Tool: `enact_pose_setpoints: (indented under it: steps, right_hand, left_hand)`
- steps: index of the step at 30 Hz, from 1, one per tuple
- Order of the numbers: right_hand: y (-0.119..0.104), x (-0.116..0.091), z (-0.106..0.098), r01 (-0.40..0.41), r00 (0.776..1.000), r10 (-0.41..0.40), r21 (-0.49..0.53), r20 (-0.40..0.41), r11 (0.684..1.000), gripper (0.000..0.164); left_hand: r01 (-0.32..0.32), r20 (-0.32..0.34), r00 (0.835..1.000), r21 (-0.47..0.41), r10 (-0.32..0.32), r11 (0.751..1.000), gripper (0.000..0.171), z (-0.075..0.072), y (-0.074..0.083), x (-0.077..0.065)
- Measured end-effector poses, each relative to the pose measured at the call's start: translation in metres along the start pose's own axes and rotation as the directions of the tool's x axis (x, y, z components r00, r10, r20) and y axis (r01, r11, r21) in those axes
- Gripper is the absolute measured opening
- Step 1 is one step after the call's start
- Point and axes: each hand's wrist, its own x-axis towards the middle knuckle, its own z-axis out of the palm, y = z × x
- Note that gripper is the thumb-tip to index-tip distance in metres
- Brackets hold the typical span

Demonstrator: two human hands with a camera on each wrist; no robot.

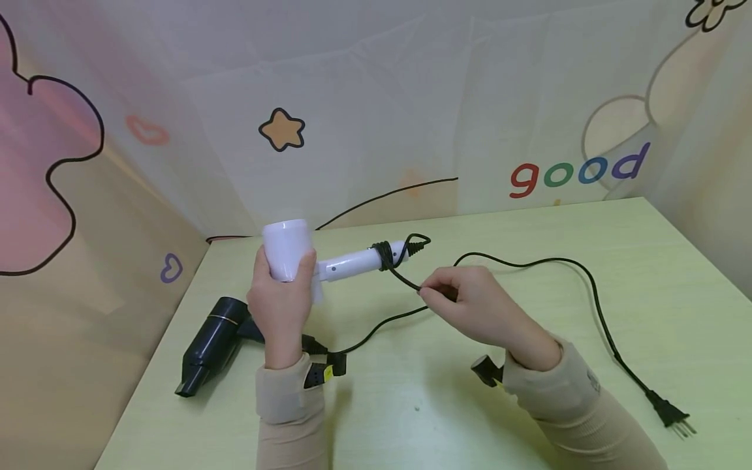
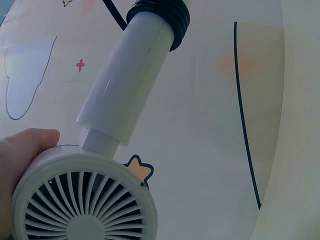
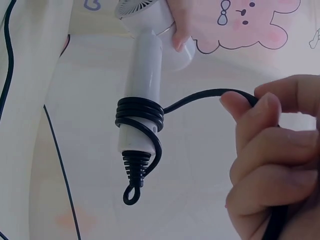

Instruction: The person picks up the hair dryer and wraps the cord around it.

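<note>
I hold a glossy white plastic hair dryer [image 1: 352, 264] in the air above the pale green desk [image 1: 388, 424], its handle pointing to my right. My left hand [image 1: 281, 303] grips it by the rounded head, which leaves the handle free; I judge that this also steadies it against any pull on the cord. The left wrist view shows its round slatted grille [image 2: 85, 212]. A thin black rubbery cord [image 3: 140, 112] is wound in several snug turns around the handle, near the ribbed sleeve at its end, where the cord makes a small loop.

My right hand [image 1: 470, 303] pinches the free stretch of that cord between thumb and index, the other fingers curled in towards the palm. The cord arches lightly from the coils to my grip, so it seems held more to guide it than to strain it. My left fingers and thumb are wrapped around opposite sides of the dryer's head.

My left forearm comes straight up from the near edge; my right reaches in diagonally from the lower right, wrist raised over the desk.

A black hair dryer [image 1: 213, 339] lies on the desk, partly behind my left hand. A black plug [image 1: 670, 414] rests at the right; because cords cross behind my right hand, I cannot tell which dryer it serves.
</note>
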Motion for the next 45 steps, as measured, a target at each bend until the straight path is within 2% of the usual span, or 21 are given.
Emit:
enact_pose_setpoints:
  steps: [7,11,19,25,34,39,45]
  right_hand:
    - [0.0,-0.002,-0.001,0.057,0.993,-0.052,-0.04,0.106,0.998,0.016]
    - [-0.002,-0.004,-0.004,0.078,0.978,-0.069,-0.042,0.195,0.996,0.017]
    - [0.002,-0.002,-0.006,0.16,0.922,-0.141,-0.023,0.36,0.987,0.021]
    - [0.007,0.001,-0.003,0.151,0.877,-0.128,-0.013,0.462,0.988,0.023]
    - [0.014,0.006,0.002,0.146,0.84,-0.136,0.024,0.526,0.989,0.027]
    - [0.019,0.008,0.004,0.145,0.829,-0.135,0.025,0.543,0.989,0.028]
    - [0.024,0.012,0.007,0.084,0.825,-0.075,0.01,0.56,0.996,0.019]
  left_hand:
    - [0.001,-0.015,1.0,-0.014,-0.001,1.0,0.068,0.001,-0.001,0.001]
    - [0.003,-0.037,0.999,-0.036,-0.004,0.999,0.068,-0.001,-0.004,0.003]
    - [0.019,-0.052,0.998,-0.06,-0.022,0.998,0.067,-0.003,-0.011,0.008]
    - [0.027,-0.038,0.999,-0.07,-0.03,0.997,0.066,-0.005,-0.009,0.007]
    - [0.055,-0.006,0.998,-0.103,-0.055,0.993,0.063,-0.006,-0.006,0.006]
    - [0.079,0.024,0.997,-0.121,-0.076,0.989,0.064,-0.006,-0.004,0.006]
    - [0.116,0.067,0.992,-0.158,-0.106,0.981,0.065,-0.007,-0.004,0.006]
